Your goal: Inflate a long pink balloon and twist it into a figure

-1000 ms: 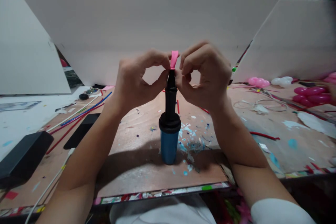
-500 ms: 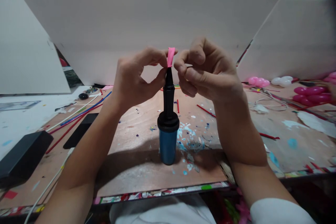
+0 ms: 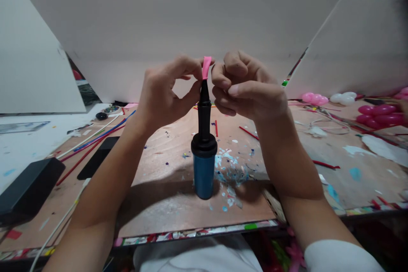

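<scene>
A balloon pump [image 3: 203, 174] with a blue barrel and black upper part stands upright on the table. Its tapered black nozzle points up, and a short pink balloon [image 3: 206, 67] sits over the tip. My left hand [image 3: 172, 89] pinches the balloon's lower end at the nozzle, thumb in front and index finger behind. Just right of the balloon, apart from it, is my right hand [image 3: 247, 85]. Its fingers are curled and the thumb presses against them; whatever lies between them, if anything, is hidden.
A white panel [image 3: 178, 21] rises behind the table [image 3: 159, 212]. On the left lie a dark block-shaped object [image 3: 30, 189], a flat black object [image 3: 98, 157] and several long thin balloons [image 3: 91, 153]. Magenta balloons [image 3: 381, 114] are at the right, by another person's hand.
My right hand has shifted slightly, its raised index finger now curled lower and closer to the thumb. My left hand, the balloon and the pump stay nearly the same.
</scene>
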